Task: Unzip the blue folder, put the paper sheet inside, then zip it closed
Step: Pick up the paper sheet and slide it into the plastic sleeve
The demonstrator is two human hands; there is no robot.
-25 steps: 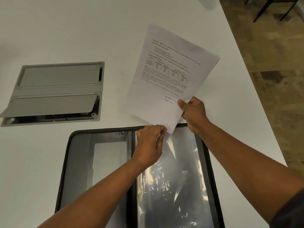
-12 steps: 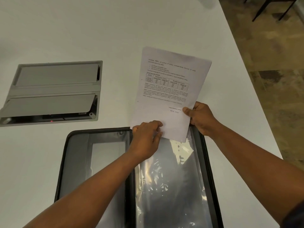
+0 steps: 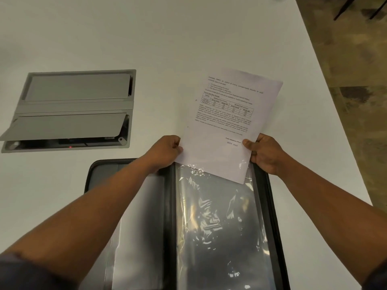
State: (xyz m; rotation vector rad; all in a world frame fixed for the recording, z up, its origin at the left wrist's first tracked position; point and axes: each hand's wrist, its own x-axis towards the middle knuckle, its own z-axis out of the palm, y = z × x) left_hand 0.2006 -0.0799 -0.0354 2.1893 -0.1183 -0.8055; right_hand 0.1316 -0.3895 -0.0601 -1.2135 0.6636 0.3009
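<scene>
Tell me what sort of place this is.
Probably an office or meeting room. A long white table has a grey flip-lid cable box set into its top, dark chair legs stand on the floor beyond, and the hands hold a printed sheet over an open folder.

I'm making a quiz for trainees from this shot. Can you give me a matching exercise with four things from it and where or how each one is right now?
Things:
1. paper sheet
2. folder
3. left hand
4. grey floor box

States:
A. set into the table, one flap lifted
B. lying open on the table, clear sleeve showing
C. held by both hands, its lower corner slipped under the clear plastic
D. gripping the sheet's left edge

Pairs: 1-C, 2-B, 3-D, 4-A. The right hand grips the sheet's other edge.
</scene>
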